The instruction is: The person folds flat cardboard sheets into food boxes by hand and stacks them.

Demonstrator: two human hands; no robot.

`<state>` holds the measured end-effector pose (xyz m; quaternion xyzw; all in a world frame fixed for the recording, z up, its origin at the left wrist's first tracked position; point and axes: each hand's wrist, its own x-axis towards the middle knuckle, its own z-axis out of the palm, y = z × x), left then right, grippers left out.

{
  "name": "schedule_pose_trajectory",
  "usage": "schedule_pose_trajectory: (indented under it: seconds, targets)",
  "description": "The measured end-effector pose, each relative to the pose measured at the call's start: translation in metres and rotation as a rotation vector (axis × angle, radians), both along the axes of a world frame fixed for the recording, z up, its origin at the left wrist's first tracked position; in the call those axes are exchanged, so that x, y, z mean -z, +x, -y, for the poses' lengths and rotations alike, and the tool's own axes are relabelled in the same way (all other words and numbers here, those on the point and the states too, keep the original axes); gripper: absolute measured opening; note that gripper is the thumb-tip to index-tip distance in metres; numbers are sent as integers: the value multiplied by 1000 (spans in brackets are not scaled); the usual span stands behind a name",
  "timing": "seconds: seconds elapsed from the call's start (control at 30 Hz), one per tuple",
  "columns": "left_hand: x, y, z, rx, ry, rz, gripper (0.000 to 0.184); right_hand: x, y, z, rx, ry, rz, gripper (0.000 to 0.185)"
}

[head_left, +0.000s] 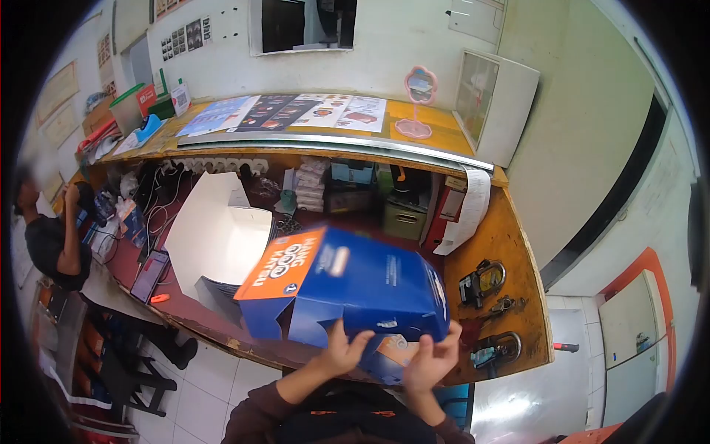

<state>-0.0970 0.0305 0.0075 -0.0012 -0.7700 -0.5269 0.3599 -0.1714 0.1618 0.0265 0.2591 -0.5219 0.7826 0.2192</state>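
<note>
A blue and orange cardboard box with white lettering is tilted in front of me at the counter's front edge. My left hand grips its lower edge, left of the middle, with the thumb toward the right. Around the lower right corner, my right hand is closed on the same box. A flap with an orange patch shows between the hands. Just to the left stands an open white carton, its inside facing up and its lid raised; the box partly hides it.
A phone and an orange lighter-like item lie left on the counter. Padlocks hang on the right wooden panel. Above are printed menus and a pink mirror. Another person sits at far left beside a black stool.
</note>
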Motion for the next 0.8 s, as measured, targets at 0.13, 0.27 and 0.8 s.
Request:
schedule_pose_trajectory:
  seconds: [0.13,0.27,0.8]
  targets:
    - [7,-7,-19,21,57,-78,44,-16,33,21,-313,-487,501,15]
    - [-45,1,1,220,431,-4,41,-13,10,-7,-920,-583,818,24]
    - [-42,7,14,329,1408,75,37,34,10,24,-293,568,-366,50]
